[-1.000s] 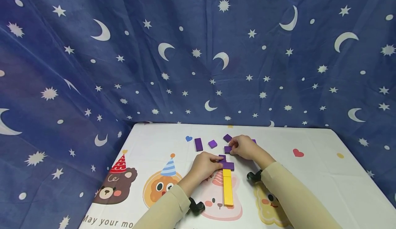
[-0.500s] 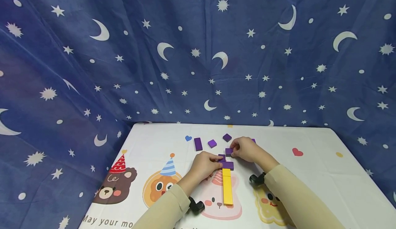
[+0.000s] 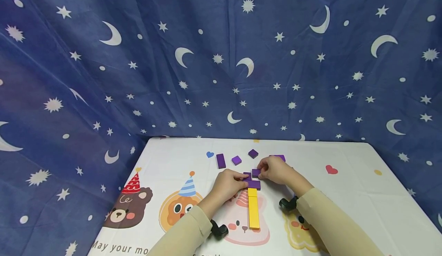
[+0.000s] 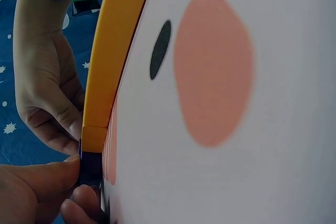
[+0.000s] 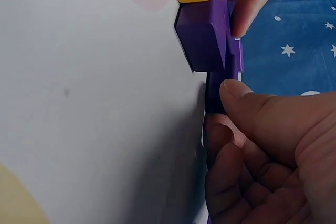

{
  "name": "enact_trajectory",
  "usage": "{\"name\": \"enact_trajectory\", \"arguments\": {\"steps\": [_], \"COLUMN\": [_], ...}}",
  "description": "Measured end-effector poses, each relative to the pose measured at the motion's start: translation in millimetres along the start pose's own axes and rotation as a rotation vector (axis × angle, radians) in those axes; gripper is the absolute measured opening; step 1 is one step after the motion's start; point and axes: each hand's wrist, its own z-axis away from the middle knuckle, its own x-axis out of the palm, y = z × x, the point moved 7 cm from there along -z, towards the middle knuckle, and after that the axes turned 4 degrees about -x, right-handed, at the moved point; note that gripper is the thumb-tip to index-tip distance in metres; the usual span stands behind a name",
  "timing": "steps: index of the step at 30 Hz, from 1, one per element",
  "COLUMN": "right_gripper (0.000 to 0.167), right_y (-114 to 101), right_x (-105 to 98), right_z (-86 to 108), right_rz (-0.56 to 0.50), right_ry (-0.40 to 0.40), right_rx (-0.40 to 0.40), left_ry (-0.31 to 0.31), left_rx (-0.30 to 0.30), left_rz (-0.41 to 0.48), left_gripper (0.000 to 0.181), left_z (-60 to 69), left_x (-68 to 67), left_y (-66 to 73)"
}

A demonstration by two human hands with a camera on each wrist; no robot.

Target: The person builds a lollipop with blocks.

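Note:
A yellow strip of blocks (image 3: 253,212) lies on the table, its far end against a crosswise purple block (image 3: 254,184). Beyond that sits a small purple block (image 3: 247,175). My left hand (image 3: 228,186) rests its thumb and fingertips on the left ends of these two purple blocks. Between thumb and fingers, my right hand (image 3: 276,169) pinches another small purple block (image 3: 256,173), just right of the first small one. The right wrist view shows the pinched block (image 5: 218,87) close behind the crosswise block (image 5: 202,35); whether they touch I cannot tell.
Behind the hands lie an upright-lying purple block (image 3: 221,161), two small purple blocks (image 3: 236,160) (image 3: 253,153) and a longer purple block (image 3: 279,158) partly behind my right hand. A blue star-patterned curtain (image 3: 221,75) stands along the table's far edge.
My right hand has moved the pinched small block toward me and slightly right, nearer the crosswise block. More of the long purple block behind it shows. My left hand has stayed put.

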Motion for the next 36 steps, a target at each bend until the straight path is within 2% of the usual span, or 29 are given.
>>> {"name": "enact_trajectory", "arguments": {"steps": [8,19,24,36], "right_gripper": [0.018,0.015,0.009,0.006], "right_y": [4.5,6.5,6.0,6.1], "right_x": [3.8,6.6,7.0,9.6], "right_z": [2.6,5.8,6.3,5.8], "right_rz": [-0.077,-0.127,-0.132,-0.126], "right_ry": [-0.017,-0.033,-0.026,-0.005], "right_rx": [0.031,0.044,0.033,0.036], "left_ry": [-0.006,-0.009,-0.005,-0.007], "left_rx": [0.0,0.001,0.0,0.0], "left_rz": [-0.001,0.004,-0.002,0.005], "left_gripper": [0.03,0.03,0.03,0.03], "left_z": [-0.1,0.3,0.0,-0.8], "left_x": [-0.1,0.3,0.2,0.6], "left_y": [0.5,0.3,-0.2,-0.5]}}
